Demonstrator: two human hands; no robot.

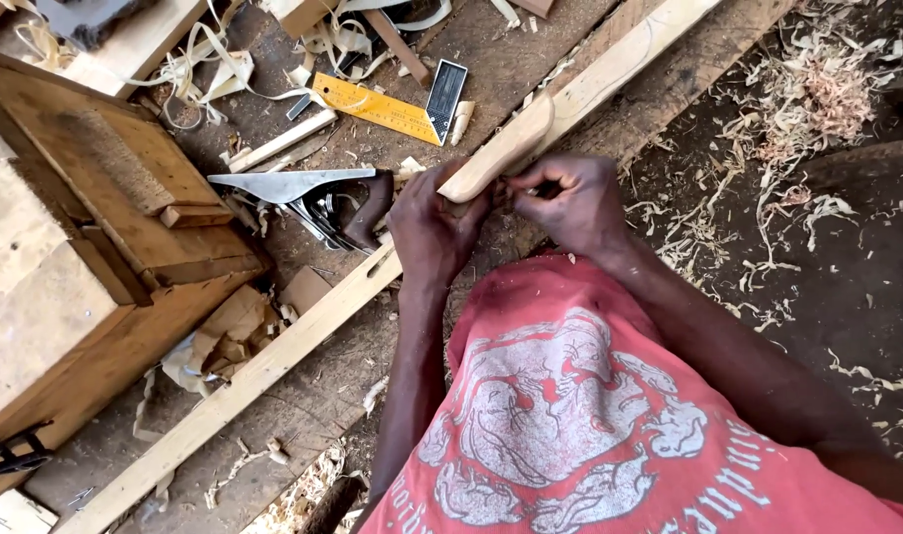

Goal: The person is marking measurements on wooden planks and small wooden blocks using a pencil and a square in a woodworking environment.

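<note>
My left hand (433,229) has its fingers wrapped tight around the near end of a short rounded wooden piece (501,150), and my right hand (570,203) sits just beside it with its fingers curled together, pinching at that same end, though what lies under the fingertips is hidden. The piece slants up and away from my fingers, lying along a long pale wooden batten (303,331) that crosses the counter (303,405). Just left of my left fingers lies a metal hand plane (318,203), and beyond it a yellow ruler (377,107) among curled wood shavings (807,89).
</note>
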